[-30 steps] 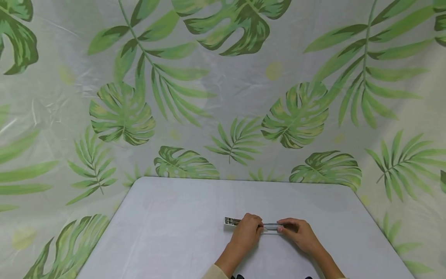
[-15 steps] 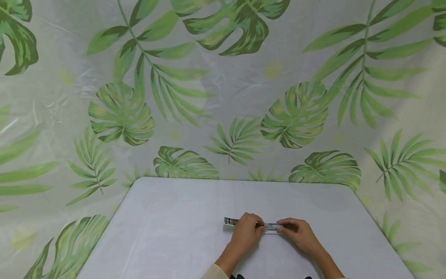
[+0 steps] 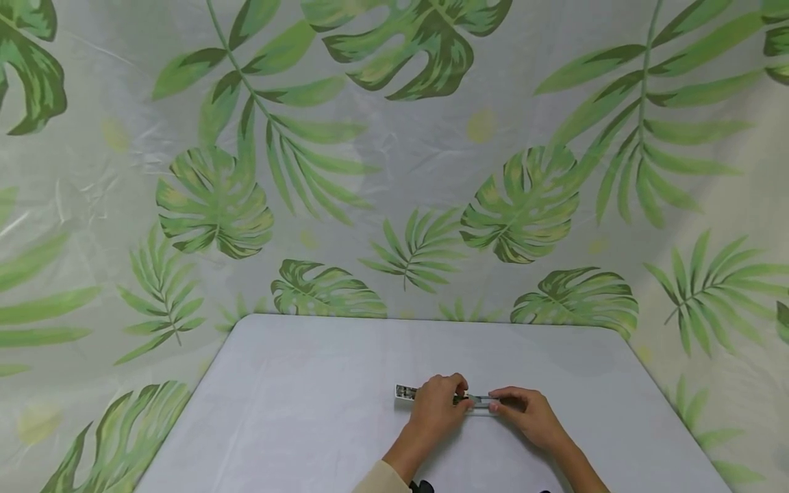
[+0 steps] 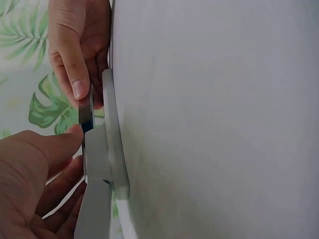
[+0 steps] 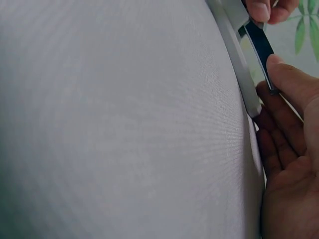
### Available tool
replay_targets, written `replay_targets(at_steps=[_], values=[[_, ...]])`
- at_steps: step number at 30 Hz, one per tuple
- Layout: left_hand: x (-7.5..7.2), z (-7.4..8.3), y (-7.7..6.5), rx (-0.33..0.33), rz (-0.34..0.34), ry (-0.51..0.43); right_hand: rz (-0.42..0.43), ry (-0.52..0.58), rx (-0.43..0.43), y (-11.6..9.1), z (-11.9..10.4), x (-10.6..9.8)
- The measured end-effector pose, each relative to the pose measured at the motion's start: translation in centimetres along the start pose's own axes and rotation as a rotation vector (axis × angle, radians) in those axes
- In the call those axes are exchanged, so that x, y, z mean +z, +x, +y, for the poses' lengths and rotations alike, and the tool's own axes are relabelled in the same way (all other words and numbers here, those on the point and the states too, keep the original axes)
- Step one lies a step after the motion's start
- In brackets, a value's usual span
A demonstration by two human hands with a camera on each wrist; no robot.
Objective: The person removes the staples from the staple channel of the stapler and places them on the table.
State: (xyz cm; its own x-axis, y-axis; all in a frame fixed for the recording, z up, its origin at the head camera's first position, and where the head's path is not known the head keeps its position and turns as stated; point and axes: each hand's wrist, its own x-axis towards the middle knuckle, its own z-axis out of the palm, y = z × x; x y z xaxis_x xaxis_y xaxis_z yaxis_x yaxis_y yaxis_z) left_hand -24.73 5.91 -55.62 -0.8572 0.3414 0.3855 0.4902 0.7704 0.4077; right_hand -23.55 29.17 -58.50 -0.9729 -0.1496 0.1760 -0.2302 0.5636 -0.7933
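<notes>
A white and grey stapler (image 3: 404,393) stands opened up on the table, its top cover swung back to the left and its base (image 4: 115,144) along the tabletop. Between them runs the metal staple channel (image 5: 260,44). My right hand (image 3: 531,412) pinches the free end of this channel between thumb and fingers. My left hand (image 3: 435,405) grips the stapler around its middle, thumb (image 4: 72,133) against the channel's side; its palm hides much of the body in the head view. The left index finger is raised a little.
The white cloth-covered table (image 3: 308,383) spreads around the stapler. A leaf-printed sheet (image 3: 419,164) hangs behind and beside it. Beige sleeve fabric (image 3: 383,477) shows at the left wrist.
My left fingertips have slid slightly right along the channel, and the left index finger has lifted. More silver metal shows between the hands. My right hand keeps its pinch, nearly still.
</notes>
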Motion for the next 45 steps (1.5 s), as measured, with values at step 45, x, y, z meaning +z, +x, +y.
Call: replay_targets(at_steps=[45], values=[[-1.1,-1.7,0.4,0.091,-0.123,-0.102,-0.007,-0.021,0.065,0.2,0.3,0.2]])
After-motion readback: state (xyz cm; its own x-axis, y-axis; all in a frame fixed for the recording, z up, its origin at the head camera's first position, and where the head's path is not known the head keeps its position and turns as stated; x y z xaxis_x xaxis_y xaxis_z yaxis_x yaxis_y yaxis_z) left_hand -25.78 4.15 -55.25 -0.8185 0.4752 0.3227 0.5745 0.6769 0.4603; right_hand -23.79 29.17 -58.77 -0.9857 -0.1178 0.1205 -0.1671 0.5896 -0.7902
